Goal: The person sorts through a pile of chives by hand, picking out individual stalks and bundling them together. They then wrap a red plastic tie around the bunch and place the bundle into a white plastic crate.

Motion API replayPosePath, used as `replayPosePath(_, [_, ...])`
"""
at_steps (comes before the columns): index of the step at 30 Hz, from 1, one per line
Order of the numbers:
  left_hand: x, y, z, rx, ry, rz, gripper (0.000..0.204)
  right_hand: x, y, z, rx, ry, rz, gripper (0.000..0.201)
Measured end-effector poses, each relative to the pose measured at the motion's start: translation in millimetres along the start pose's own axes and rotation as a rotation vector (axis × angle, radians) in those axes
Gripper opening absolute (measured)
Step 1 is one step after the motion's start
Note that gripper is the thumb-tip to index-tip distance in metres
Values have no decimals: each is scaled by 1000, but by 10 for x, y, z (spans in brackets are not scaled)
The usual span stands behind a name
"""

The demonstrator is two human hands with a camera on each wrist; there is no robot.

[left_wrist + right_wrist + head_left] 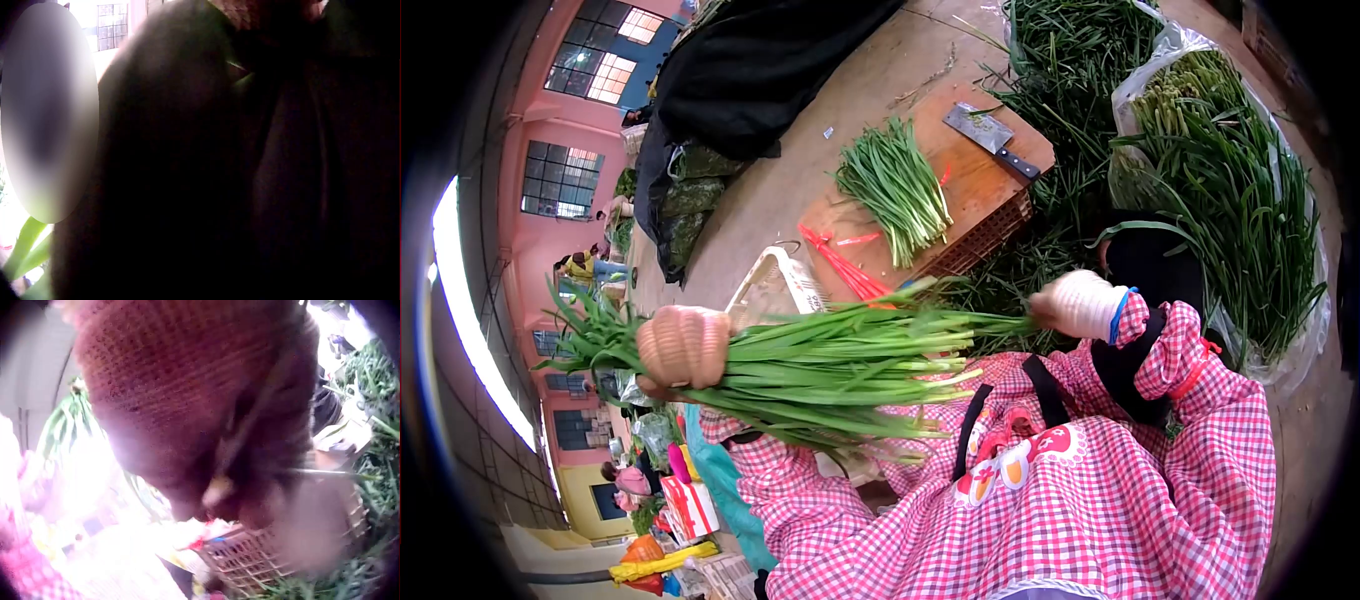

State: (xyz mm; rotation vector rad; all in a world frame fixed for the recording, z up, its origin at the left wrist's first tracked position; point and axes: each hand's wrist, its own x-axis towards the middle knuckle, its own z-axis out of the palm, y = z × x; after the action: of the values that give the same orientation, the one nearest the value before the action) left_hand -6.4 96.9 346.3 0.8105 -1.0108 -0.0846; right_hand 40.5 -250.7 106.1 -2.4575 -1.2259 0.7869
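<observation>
A thick bunch of garlic chives (840,370) lies across the front of the body, leaves to the left and pale cut ends to the right. My left hand (683,347), in a knitted orange glove, grips it around the leafy part. My right hand (1085,305), gloved with a blue-edged cuff, pinches a few thin stalks beside the pale ends. In the right wrist view a stalk (219,487) sticks out between the gloved fingers (200,381). The left wrist view is mostly dark.
A board (970,160) on a brown crate (980,235) bears another chive bunch (895,190) and a cleaver (985,132). Red strips (845,265) hang over its edge by a white basket (775,280). Loose greens (1080,60) and a filled plastic bag (1220,200) lie at the right.
</observation>
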Motion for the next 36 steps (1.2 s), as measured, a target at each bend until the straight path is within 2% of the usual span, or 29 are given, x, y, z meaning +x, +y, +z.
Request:
replayPosePath(2, [13,258,-95,15,-87,-95,41,80,196,49,-192,-361,141,33])
replayPosePath(3, [22,222,-42,15,-46,-38,40,-123,118,-55,-94,-42,109,48])
replayPosePath(4, [3,245,-42,13,-44,-45,40,-211,32,-249,-39,75,63,61])
replayPosePath(6, [-32,305,-52,7,-42,-60,40,-170,61,-361,52,540,-152,70])
replayPosePath(8, [-6,313,-75,-14,-87,-110,38,-142,-195,-822,336,614,-264,73])
replayPosePath(11, [58,170,-89,-58,-91,-107,38,-21,-694,-1242,828,497,-470,81])
replayPosePath(13, [81,75,-24,-60,-40,-79,36,138,-941,-1310,989,349,-595,80])
replayPosePath(15, [104,31,82,-33,43,-54,34,393,-1046,-1155,1079,91,-711,75])
replayPosePath(16, [90,21,149,-54,192,-4,32,557,-1062,-1026,1124,-58,-783,70])
replayPosePath(18, [47,31,267,-100,483,101,31,647,-1051,-668,1218,-277,-561,57])
replayPosePath(19, [-72,216,127,-138,505,23,28,585,-1012,-593,1284,-387,-516,48])
replayPosePath(20, [-198,403,22,-153,612,-48,27,517,-967,-492,1350,-504,-469,39])
replayPosePath(21, [-280,456,-23,-157,680,-8,28,514,-935,-292,1501,-506,-601,28])
replayPosePath(22, [-353,502,-86,-164,743,30,28,397,-926,-367,1443,-479,-502,24])
replayPosePath(23, [-508,637,-189,-309,846,62,24,364,-889,-326,1430,-453,-526,24])
replayPosePath(24, [-794,810,-359,310,1083,87,19,317,-833,-284,1412,-426,-548,24])
replayPosePath(26, [-927,730,-422,363,1159,224,19,152,-669,-248,1544,-446,-480,27])
replayPosePath(27, [-1139,858,-606,416,1182,199,19,52,-592,-258,1482,-387,-379,28])
replayPosePath(28, [-1105,803,-550,375,1231,170,18,7,-466,-201,1437,-375,-325,27])
replayPosePath(30, [-1232,730,-636,409,1312,251,18,-11,-255,-64,1139,-235,-273,30])
replayPosePath(32, [-1336,675,-726,323,1343,322,20,-145,-186,-153,147,105,-283,37])
replayPosePath(33, [-1362,644,-708,333,1229,272,20,-207,-282,-327,-72,112,-161,60])
replayPosePath(34, [-1378,619,-694,340,1113,226,22,-190,-320,-380,146,198,-207,61])
replayPosePath(35, [-1397,562,-688,300,1183,272,24,-181,-338,-427,364,283,-255,62])
replayPosePath(36, [-1397,531,-692,283,1171,285,25,-168,-375,-466,585,363,-303,63])
